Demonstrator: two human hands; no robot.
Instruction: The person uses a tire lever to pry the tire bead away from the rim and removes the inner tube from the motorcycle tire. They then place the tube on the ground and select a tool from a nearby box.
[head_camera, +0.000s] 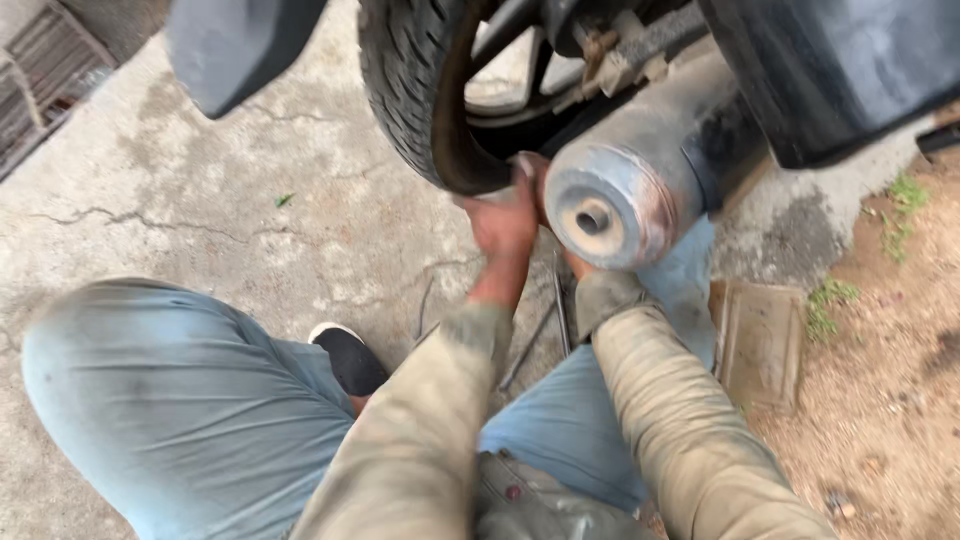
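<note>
I crouch behind a motorcycle's rear wheel. My left hand (503, 222) reaches up to the black tyre (408, 85) and grips the rusty rim edge (462, 150), fingers curled on it. My right hand is hidden behind the end of the grey exhaust silencer (625, 190); only its sleeve (610, 300) and a bit of wrist show, so I cannot tell what it holds. The silencer's round end with a small outlet hole faces me.
Thin metal rods (545, 325) lie on the cracked concrete floor (200, 200) between my knees. A flat brown slab (757, 340) rests at the right beside bare soil with small weeds. A black mudguard (235, 45) hangs at the upper left.
</note>
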